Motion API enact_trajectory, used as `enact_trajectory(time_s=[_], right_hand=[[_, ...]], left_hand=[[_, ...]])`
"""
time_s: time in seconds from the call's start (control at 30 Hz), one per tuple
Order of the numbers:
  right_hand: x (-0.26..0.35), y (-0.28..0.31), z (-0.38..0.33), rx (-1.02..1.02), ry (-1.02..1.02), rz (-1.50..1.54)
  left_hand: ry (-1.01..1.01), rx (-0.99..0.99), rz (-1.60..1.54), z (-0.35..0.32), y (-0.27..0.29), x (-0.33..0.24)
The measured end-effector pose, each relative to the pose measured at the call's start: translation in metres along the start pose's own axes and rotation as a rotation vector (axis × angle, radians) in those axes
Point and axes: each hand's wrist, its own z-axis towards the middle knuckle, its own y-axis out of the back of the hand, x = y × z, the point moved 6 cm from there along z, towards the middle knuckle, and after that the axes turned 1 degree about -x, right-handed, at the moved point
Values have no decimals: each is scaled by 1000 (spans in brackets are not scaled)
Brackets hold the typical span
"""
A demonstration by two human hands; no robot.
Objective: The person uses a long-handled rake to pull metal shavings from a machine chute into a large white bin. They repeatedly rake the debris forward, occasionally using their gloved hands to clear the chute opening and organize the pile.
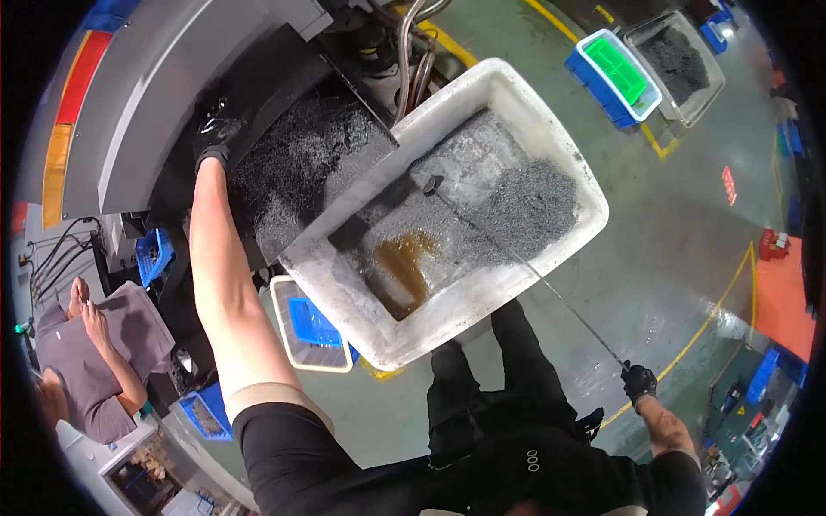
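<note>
My right hand [639, 380], in a black glove, is closed round the end of a long, thin metal-handled scraper [564, 299]. The scraper slants over the near rim of a large white tub [594, 202], its small dark head [433, 184] resting among grey metal shavings [533, 206] inside. Brown liquid [403, 267] pools in the tub's near left part. At the upper left, my left hand [217, 133], also black-gloved, is against the dark machine housing beside a chute [314, 146] full of shavings. Its fingers blend into the dark surface.
A white bin with a blue basket [311, 320] stands below the tub's left end. Hoses [406, 60] hang behind it. At the upper right are a blue-and-white bin [613, 77] and another tub of shavings [673, 64]. Another person [103, 353] is at the left.
</note>
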Motion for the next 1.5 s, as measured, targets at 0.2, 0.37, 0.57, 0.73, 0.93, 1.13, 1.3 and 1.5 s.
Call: enact_trajectory(time_s=[0.2,0.37,0.57,0.73,0.93,1.13,1.3,1.5], right_hand=[[45,-16,-97,-19,32,64],[91,-24,-175,249,-250,412],[93,-88,-179,407,-250,404],[92,-84,-175,470,-454,470],[83,-82,-157,499,-553,511],[57,-80,-138,505,-372,300],[32,-104,-116,463,-264,282],[32,-67,-111,418,-425,357]], left_hand=[[-46,-381,58,-56,5,-19],[-97,-316,-12,-136,-52,-39],[80,91,-344,-154,-212,-29],[106,258,-391,-101,-269,-46],[117,294,92,-73,-254,-44],[243,229,140,-45,-341,0],[104,67,183,-26,-369,42],[306,47,-310,-72,-298,-42]])
